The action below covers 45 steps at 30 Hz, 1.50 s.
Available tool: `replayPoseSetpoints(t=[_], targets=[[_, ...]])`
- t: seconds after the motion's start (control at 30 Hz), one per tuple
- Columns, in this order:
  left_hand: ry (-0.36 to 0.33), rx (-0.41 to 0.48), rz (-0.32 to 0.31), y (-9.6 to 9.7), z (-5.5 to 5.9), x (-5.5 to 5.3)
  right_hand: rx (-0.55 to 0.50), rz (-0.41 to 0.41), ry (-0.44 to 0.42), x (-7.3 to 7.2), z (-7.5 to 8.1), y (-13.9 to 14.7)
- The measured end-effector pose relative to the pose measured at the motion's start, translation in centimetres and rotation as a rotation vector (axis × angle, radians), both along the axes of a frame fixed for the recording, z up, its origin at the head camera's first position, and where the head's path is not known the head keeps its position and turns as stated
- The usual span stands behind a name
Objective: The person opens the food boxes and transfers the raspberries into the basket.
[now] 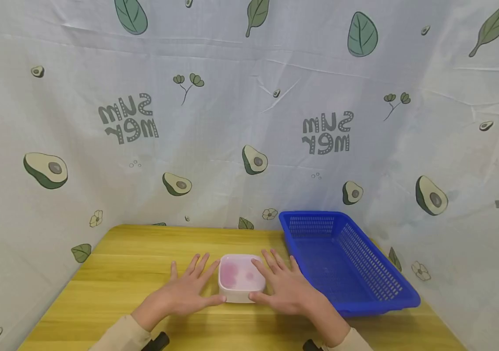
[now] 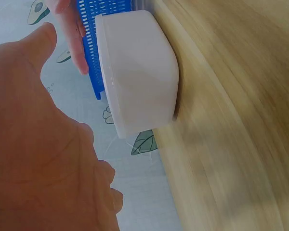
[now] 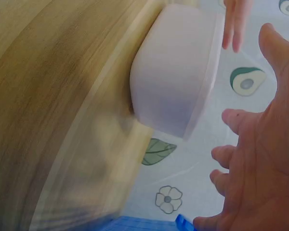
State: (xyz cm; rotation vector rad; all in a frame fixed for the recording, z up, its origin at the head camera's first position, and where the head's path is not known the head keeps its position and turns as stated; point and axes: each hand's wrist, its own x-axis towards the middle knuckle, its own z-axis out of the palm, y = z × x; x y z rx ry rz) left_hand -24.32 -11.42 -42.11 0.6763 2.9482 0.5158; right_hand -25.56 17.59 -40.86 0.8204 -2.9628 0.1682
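A small white box (image 1: 241, 295) with rounded corners and a pinkish top sits on the wooden table (image 1: 135, 263). To its left is my left hand (image 1: 185, 292), fingers spread and straight, thumb tip near the box's front left corner. My right hand (image 1: 289, 290) spreads over the right side, its index fingertip and thumb overlapping the box's edge in the head view. Both wrist views show the box's plain white side (image 2: 139, 72) with a gap between it and the nearby palm. Neither hand grips anything.
A blue plastic basket (image 1: 341, 309) with perforated walls stands at the right of the table, close by my right hand. Behind the table hangs a pale cloth (image 1: 214, 146) printed with avocados and leaves.
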Motion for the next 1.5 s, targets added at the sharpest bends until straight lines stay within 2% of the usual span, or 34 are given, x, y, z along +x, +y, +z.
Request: replayPoseSetpoints(t=[0.1,0.2,0.27,0.4,0.5,0.67,0.83,1.07,1.17,1.33,1.5], targets=[[0.017,0.019,-0.001,0.1,-0.2,-0.3,-0.028,-0.009,0.007,0.0,-0.1,-0.2],[0.045,0.052,-0.001,0.2,-0.7,-0.7,-0.100,-0.041,0.009,0.0,-0.5,-0.7],[0.063,0.089,0.001,0.3,-1.0,-1.1,-0.165,-0.074,0.044,-0.1,-0.9,-1.3],[0.062,0.222,0.018,0.4,-1.5,-1.9,-0.302,-0.158,0.148,-0.6,-1.8,-2.3],[0.017,0.340,0.039,0.5,-1.8,-2.5,-0.411,-0.228,0.180,-0.8,-2.1,-2.9],[-0.084,0.484,0.072,0.6,-2.7,-3.3,-0.575,-0.319,0.113,-1.0,-2.2,-3.6],[-0.132,0.565,0.075,0.8,-3.3,-3.8,-0.692,-0.358,0.068,-1.7,-2.7,-4.2],[-0.181,0.606,0.015,1.4,-3.6,-3.9,-0.786,-0.447,0.085,-2.5,-3.0,-4.6],[-0.209,0.639,-0.019,1.6,-3.8,-4.1,-0.826,-0.495,0.063,-2.9,-3.1,-4.8],[-0.219,0.706,-0.083,1.7,-4.5,-4.5,-0.920,-0.568,-0.029,-3.6,-3.5,-4.9],[-0.224,0.770,-0.138,2.0,-5.1,-4.8,-1.015,-0.587,-0.107,-3.9,-4.0,-4.8]])
